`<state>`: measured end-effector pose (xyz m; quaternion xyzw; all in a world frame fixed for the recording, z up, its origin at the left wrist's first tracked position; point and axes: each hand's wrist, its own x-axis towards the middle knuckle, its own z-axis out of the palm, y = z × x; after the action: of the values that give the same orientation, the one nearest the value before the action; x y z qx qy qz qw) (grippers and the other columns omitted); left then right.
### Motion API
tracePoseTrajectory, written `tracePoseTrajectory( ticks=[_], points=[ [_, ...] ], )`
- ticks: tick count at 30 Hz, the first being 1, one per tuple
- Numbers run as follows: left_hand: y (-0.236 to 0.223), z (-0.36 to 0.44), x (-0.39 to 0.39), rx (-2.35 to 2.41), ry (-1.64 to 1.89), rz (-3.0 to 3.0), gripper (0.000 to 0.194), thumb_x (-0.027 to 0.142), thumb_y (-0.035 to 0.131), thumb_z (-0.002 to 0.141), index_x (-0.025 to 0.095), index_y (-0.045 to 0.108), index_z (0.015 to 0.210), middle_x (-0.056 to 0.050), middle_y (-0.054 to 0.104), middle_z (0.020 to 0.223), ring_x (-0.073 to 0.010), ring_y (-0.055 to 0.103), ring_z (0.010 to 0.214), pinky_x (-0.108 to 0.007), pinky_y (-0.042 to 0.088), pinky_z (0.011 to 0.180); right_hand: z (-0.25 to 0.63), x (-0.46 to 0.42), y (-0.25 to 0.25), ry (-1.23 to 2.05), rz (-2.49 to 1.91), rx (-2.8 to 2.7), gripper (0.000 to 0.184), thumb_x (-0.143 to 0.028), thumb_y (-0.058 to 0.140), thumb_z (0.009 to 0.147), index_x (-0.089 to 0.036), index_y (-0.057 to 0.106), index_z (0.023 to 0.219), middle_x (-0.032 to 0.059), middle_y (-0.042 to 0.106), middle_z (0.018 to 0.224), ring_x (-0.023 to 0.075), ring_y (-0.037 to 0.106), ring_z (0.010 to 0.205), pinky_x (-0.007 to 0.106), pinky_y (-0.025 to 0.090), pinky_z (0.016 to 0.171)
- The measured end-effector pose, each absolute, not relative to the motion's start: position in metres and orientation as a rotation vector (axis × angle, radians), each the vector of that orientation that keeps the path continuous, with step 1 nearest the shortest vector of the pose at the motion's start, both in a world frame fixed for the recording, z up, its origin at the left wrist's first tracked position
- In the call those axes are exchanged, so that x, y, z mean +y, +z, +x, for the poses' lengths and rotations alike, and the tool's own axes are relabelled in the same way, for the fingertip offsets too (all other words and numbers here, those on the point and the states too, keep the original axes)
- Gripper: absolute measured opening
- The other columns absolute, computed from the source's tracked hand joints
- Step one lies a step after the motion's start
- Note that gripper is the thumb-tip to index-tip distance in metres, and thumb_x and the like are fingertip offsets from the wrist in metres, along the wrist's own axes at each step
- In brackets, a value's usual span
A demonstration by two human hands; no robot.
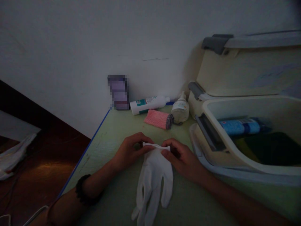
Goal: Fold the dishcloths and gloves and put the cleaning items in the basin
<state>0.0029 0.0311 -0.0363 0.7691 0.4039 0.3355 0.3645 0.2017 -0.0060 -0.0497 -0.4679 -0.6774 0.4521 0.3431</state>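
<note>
A white glove [154,175] hangs over the pale green table with its cuff up and its fingers pointing toward me. My left hand [131,149] pinches the left end of the cuff between thumb and fingers. At the cuff's right end my right hand [180,157] is closed on the edge in the same way. The cuff opening is drawn out between both hands and looks slightly parted. Just beyond the hands lies a folded pink cloth [157,119] with a dark checked edge, touching neither hand.
A white bottle [150,104] lies by the wall, beside a clear pump bottle [180,110] and a blurred phone [120,94]. To the right, a cream bin [211,102] with its lid raised holds a blue bottle [242,126] and a dark green item [275,147]. The table's blue edge [86,149] runs along the left.
</note>
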Motion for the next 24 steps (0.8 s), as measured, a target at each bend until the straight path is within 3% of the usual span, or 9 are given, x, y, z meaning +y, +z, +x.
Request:
tracePoseTrajectory(
  ticks=[5, 14, 24],
  points=[
    [-0.0389, 0.0026, 0.0292, 1.001, 0.914, 2.035, 0.005, 0.021, 0.062, 0.079, 0.017, 0.064, 0.081, -0.002, 0.060, 0.076, -0.0134, 0.057, 0.070, -0.024, 0.045, 0.064, 0.2022, -0.0070, -0.0489, 1.111, -1.210, -1.764, 0.015, -0.032, 0.045, 0.089, -0.020, 0.053, 0.087, -0.0056, 0.039, 0.060, 0.0105, 0.039, 0.055, 0.023, 0.029, 0.049],
    [-0.0384, 0.0046, 0.0272, 0.891, 0.928, 2.138, 0.005, 0.014, 0.060, 0.080, 0.016, 0.063, 0.083, -0.003, 0.058, 0.080, -0.0127, 0.056, 0.074, -0.024, 0.046, 0.067, 0.2034, -0.0083, -0.0471, 1.164, -1.216, -1.821, 0.020, -0.035, 0.044, 0.090, -0.018, 0.055, 0.090, -0.0052, 0.042, 0.061, 0.0101, 0.040, 0.054, 0.024, 0.030, 0.049],
    [-0.0345, 0.0072, 0.0251, 0.992, 0.915, 1.973, 0.004, 0.019, 0.060, 0.081, 0.016, 0.061, 0.080, -0.001, 0.061, 0.076, -0.0124, 0.056, 0.070, -0.023, 0.044, 0.065, 0.2043, -0.0081, -0.0497, 1.149, -1.236, -1.755, 0.018, -0.032, 0.041, 0.092, -0.020, 0.054, 0.093, -0.0025, 0.051, 0.070, 0.0113, 0.046, 0.060, 0.024, 0.036, 0.053]
  ],
)
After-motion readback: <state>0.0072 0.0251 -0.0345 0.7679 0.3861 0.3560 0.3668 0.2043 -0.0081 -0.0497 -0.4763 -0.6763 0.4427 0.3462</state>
